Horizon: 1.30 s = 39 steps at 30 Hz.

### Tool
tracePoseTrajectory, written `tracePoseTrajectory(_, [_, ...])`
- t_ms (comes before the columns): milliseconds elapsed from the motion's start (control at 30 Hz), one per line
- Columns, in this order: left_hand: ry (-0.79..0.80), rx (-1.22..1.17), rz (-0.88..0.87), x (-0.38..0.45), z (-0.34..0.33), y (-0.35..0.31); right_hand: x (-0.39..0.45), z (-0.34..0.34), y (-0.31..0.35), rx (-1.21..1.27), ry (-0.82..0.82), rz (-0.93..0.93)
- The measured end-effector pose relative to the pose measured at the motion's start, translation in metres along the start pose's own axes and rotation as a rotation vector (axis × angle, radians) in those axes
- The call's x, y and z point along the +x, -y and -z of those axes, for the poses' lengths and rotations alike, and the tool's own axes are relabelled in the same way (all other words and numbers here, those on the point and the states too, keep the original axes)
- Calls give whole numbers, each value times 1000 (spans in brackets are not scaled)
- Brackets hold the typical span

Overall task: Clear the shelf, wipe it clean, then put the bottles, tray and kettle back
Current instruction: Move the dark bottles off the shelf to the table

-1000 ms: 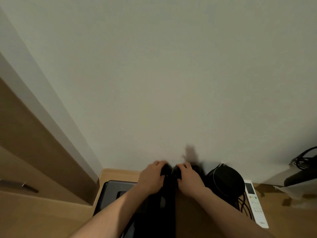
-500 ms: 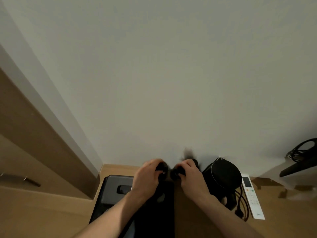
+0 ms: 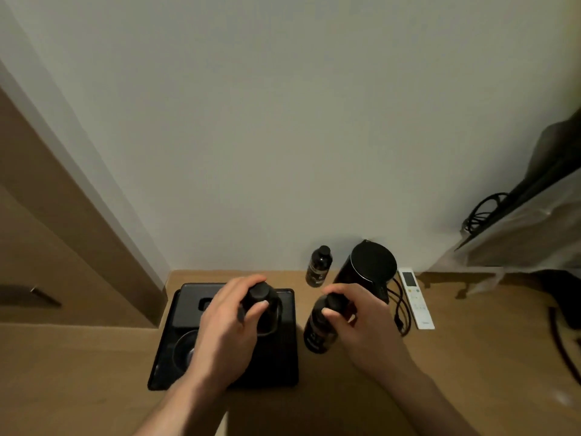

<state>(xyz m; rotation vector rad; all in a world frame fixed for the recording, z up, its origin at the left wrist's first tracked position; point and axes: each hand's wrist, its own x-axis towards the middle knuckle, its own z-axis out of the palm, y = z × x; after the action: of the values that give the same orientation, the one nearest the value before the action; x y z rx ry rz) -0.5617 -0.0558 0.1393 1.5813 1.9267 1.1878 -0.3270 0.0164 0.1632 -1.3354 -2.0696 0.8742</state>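
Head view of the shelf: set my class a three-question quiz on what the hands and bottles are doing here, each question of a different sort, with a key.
1. True or false: the left hand holds a bottle over the tray.
2. Which thing stands nearest the wall? A) the small bottle B) the remote C) the tray
3. Fill in: the right hand has its grip round a dark ____, just left of the kettle.

Key: 1 true; 2 A; 3 bottle.
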Motion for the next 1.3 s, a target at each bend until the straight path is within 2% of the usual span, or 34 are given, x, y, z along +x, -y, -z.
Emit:
tracePoseTrajectory(267, [83, 15, 19, -33, 2, -27, -64, 11, -6, -2, -16, -86])
tracePoseTrajectory(467, [164, -2, -87, -57, -2, -53, -102, 25, -17, 112, -111, -192])
tracePoseTrajectory(600, [230, -15, -128, -70, -17, -73, -134, 49, -24, 135, -163, -192])
tracePoseTrajectory(833, [293, -58, -216, -109, -66, -128, -208, 99, -52, 55, -213, -304])
tracePoseTrajectory(967, [335, -77, -279, -146, -102, -167, -262, 132, -72, 3, -297, -303])
tracePoseTrajectory(1133, [417, -87, -358, -205, -149, -219, -350, 178, -96, 39, -374, -341])
tracePoseTrajectory(1300, [461, -177, -355, -279, -191, -269, -444, 223, -123, 14, -382, -377])
